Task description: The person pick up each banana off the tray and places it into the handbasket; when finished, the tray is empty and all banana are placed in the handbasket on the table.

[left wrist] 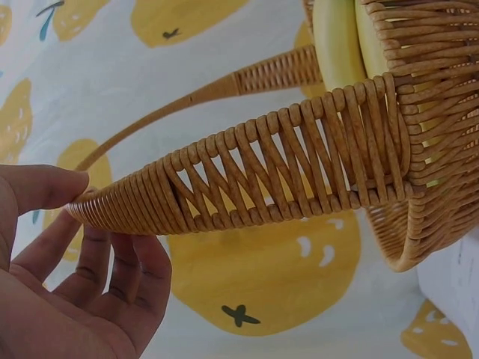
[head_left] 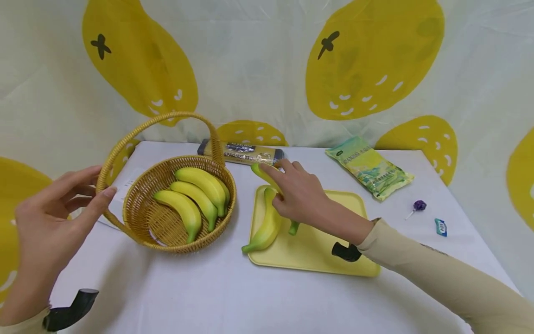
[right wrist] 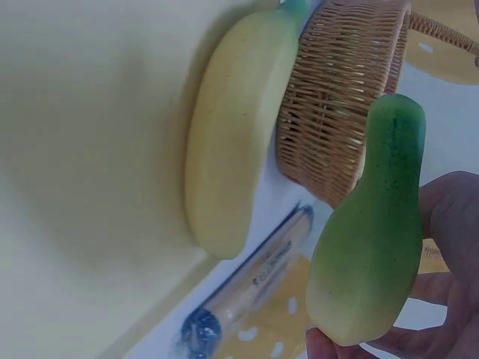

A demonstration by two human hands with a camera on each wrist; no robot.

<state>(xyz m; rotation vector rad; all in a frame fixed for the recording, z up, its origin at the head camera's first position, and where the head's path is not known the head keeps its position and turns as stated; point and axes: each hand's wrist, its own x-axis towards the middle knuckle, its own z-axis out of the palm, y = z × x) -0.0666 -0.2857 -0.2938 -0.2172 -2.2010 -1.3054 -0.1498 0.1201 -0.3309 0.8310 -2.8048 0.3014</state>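
Observation:
My left hand holds the arched handle of a wicker basket between thumb and fingers. Several yellow bananas with green ends lie side by side in the basket. Over a pale yellow tray, my right hand grips a banana; its green stem end faces the right wrist camera. Another banana lies on the tray's left side, its green end reaching past the tray's edge. In the head view, the right hand covers the middle of the held banana.
Behind the tray lies a pack of spaghetti. A green and yellow bag rests at the back right, with a purple lollipop and a small blue packet nearer. White paper lies partly under the basket. A fruit-patterned curtain hangs behind.

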